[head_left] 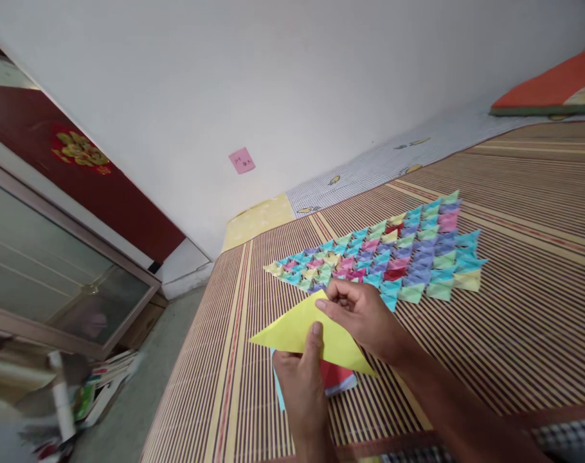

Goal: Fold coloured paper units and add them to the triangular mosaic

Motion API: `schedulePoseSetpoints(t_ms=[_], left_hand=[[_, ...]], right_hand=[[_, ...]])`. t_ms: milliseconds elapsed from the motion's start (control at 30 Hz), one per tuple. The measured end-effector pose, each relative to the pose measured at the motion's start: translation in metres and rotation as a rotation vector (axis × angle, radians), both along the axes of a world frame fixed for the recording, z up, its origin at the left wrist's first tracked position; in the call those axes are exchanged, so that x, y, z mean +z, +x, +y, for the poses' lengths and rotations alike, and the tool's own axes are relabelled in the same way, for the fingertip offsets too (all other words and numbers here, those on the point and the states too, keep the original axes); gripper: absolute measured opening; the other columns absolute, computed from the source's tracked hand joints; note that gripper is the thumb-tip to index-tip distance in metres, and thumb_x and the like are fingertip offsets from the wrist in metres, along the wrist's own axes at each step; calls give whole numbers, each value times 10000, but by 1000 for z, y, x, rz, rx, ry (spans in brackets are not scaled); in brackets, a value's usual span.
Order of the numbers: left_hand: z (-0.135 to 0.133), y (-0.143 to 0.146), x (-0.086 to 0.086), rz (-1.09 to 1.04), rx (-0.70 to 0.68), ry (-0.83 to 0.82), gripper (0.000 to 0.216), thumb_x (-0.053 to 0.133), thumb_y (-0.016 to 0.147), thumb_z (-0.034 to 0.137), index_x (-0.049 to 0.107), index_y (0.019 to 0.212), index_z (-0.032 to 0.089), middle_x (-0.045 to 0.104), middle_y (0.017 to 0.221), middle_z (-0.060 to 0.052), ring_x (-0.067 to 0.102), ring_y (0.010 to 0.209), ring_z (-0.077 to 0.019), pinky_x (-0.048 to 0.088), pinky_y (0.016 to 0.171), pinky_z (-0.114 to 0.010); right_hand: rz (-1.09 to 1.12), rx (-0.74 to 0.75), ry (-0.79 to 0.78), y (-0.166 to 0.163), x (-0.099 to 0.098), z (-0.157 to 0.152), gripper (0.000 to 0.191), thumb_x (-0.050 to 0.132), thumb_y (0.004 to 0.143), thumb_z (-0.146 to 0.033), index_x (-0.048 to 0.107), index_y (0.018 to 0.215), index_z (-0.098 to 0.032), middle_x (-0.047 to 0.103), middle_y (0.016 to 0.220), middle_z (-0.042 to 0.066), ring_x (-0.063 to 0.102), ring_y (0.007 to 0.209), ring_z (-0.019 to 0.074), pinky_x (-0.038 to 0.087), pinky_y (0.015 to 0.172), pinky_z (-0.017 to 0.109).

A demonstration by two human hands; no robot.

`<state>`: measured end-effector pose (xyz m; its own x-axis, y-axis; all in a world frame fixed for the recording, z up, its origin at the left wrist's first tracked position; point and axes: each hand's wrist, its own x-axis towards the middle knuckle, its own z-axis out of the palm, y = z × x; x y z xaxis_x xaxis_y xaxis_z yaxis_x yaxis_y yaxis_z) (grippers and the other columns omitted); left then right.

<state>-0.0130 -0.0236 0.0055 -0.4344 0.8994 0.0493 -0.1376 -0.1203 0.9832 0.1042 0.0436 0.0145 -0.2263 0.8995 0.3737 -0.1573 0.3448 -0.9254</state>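
Observation:
A yellow sheet of paper (292, 325), folded into a triangle, is held up above the striped mat. My left hand (302, 376) grips its lower long edge, with the thumb pressed on the front face. At the top corner, my right hand (357, 315) pinches the paper between thumb and curled fingers. Partly hidden beneath my left hand lie more coloured papers, red (335, 376) and light blue. Just beyond my hands, many small folded paper pieces (369, 254) in mixed colours are arranged in rows, forming a large pointed shape.
The striped mat (200, 386) covers the bed, whose left edge drops to a grey floor (162, 360). A pink note (242, 161) is stuck to the white wall. An orange folded cloth (548, 83) lies at the far right. Boxes and papers (99, 389) clutter the floor by a glass-panelled door (65, 270).

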Motion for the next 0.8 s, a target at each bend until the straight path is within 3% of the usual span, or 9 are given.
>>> schedulePoseSetpoints(t_ms=[233,400,600,700,800], left_hand=[[-2,4,5,9,-20,-3,365,819,782,413,785,982,109,798,937,-137,765,817,-278,610,701,-324],[-2,-5,-1,-20,-153,-15,342,781,835,392,782,1036,116,796,974,-136,754,800,-244,599,722,-317],[-2,-15,-3,-251,-232,-12,351,823,794,334,784,1080,135,797,1006,-136,752,919,-269,591,820,-352],[-2,-16,-1,-277,-299,-24,297,832,785,317,803,1018,136,801,970,-131,749,927,-263,575,847,-352],[-1,-20,-2,-239,-261,-22,296,837,779,325,807,1005,136,800,936,-120,743,847,-230,566,793,-320]], right_hand=[[21,88,-63,0,1,-2,330,671,893,-423,489,728,-203,411,625,-51,375,557,106,297,494,235],[24,71,-95,1,-1,-2,348,704,863,-415,481,703,-202,403,601,-56,391,535,102,292,473,227],[42,104,-95,3,-4,0,348,693,884,-454,518,730,-196,448,613,-47,410,546,103,323,473,220],[69,134,-88,1,-6,1,317,686,894,-443,546,758,-194,494,635,-39,442,554,107,356,489,224],[59,90,-34,2,-6,3,186,667,911,-377,631,885,-197,596,742,-7,554,656,141,455,590,245]])
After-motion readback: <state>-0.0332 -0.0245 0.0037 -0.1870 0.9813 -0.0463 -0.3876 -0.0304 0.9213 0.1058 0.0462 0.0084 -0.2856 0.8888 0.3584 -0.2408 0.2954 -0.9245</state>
